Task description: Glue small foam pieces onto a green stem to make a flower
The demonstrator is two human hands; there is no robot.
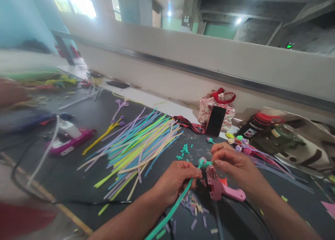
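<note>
My left hand [180, 179] is closed in a pinch on a long teal pipe-cleaner stem [171, 212], whose lower end runs toward the bottom edge. A small teal and pink flower head [202, 162] tops the stem, just above my left fingertips. My right hand [234, 163] is closed, thumb and fingers pinching a short teal piece [208, 163] at the flower's right side. Directly below that spot stands a pink hot glue gun [217, 187], its nozzle end close to the flower. Short teal cut pieces [185, 150] lie beyond my left hand.
Many pastel pipe cleaners [136, 149] spread across the dark table. Finished flowers [243, 144] lie at right, near a black bottle [252, 124]. A phone [215, 121] leans against a patterned bag [204, 107]. A purple glue gun [70, 142] and cables lie left, beside a blurred person's hand [12, 93].
</note>
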